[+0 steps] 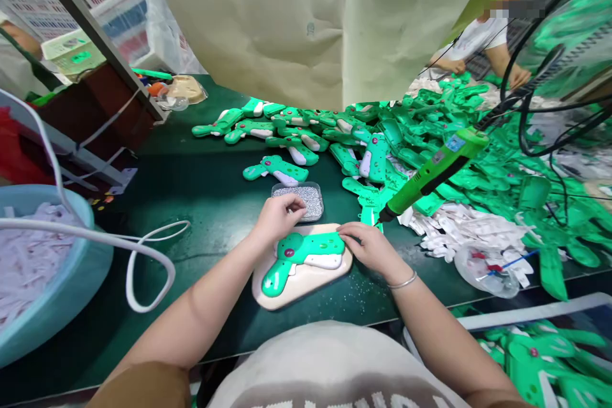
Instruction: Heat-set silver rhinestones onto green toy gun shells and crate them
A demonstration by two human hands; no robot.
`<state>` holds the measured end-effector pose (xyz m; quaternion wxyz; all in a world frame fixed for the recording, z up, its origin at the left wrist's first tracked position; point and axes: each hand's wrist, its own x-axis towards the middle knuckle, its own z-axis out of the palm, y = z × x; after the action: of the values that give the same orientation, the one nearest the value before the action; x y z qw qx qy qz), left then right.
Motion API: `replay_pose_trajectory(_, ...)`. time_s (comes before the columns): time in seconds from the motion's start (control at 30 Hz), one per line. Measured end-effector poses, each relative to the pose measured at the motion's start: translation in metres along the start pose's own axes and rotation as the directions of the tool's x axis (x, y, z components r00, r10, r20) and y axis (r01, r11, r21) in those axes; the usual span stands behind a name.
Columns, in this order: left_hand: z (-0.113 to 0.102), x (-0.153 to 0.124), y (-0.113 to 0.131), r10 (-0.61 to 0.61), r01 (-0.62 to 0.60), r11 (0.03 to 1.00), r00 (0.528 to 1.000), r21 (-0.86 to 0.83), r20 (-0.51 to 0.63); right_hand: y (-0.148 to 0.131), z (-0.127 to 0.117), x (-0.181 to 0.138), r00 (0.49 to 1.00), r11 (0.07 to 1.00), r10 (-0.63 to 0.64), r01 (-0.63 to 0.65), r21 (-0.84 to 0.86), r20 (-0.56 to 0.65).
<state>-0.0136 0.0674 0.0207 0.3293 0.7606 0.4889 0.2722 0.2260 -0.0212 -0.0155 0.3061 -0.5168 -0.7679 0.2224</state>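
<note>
A green plastic toy with a white lower piece and a dark pink button lies on a cream-coloured holder block in front of me. My right hand has its fingertips pinched at the toy's far right end. Over the near edge of a small clear tray of tiny metal screws is my left hand, thumb and fingers curled together; whatever is between them is too small to see. Right of the tray, a green electric screwdriver hangs tip down from a cable, touched by neither hand.
Assembled green toys and a big heap of green shells spread across the table. White parts and a small clear bowl lie right. A blue tub and white cable are left. A co-worker sits far right.
</note>
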Motion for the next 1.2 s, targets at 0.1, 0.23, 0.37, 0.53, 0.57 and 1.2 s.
replay_pose_trajectory(0.1, 0.003, -0.023, 0.002, -0.058, 0.062, 0.992, 0.997, -0.109, 0.042, -0.003, -0.007, 0.000, 0.997, 0.995, -0.055, 0.060, -0.085, 0.056)
replay_pose_trajectory(0.23, 0.012, -0.043, -0.002, 0.077, -0.071, 0.993, 0.995, -0.091, 0.066, -0.006, -0.016, 0.009, 0.983, 0.980, -0.069, 0.099, -0.175, 0.171)
replay_pose_trajectory(0.37, 0.030, -0.047, -0.006, 0.207, -0.214, 0.972, 0.975, 0.094, 0.080, -0.014, -0.012, 0.050, 0.993, 0.971, 0.014, 0.014, -0.240, 0.116)
replay_pose_trajectory(0.53, 0.038, -0.050, -0.005, 0.185, -0.218, 0.932, 0.973, 0.290, 0.139, -0.034, 0.012, 0.112, 0.961, 0.892, 0.137, -0.014, -0.451, 0.241)
replay_pose_trajectory(0.57, 0.036, -0.052, -0.003, 0.183, -0.227, 0.926, 0.969, 0.302, 0.166, -0.037, 0.017, 0.120, 0.944, 0.869, 0.170, -0.008, -0.496, 0.283)
replay_pose_trajectory(1.2, 0.002, 0.055, -0.022, -0.036, -0.086, 0.849, 0.975, 0.521, 0.219, -0.036, -0.001, 0.031, 0.986, 0.990, -0.133, 0.137, -0.038, 0.098)
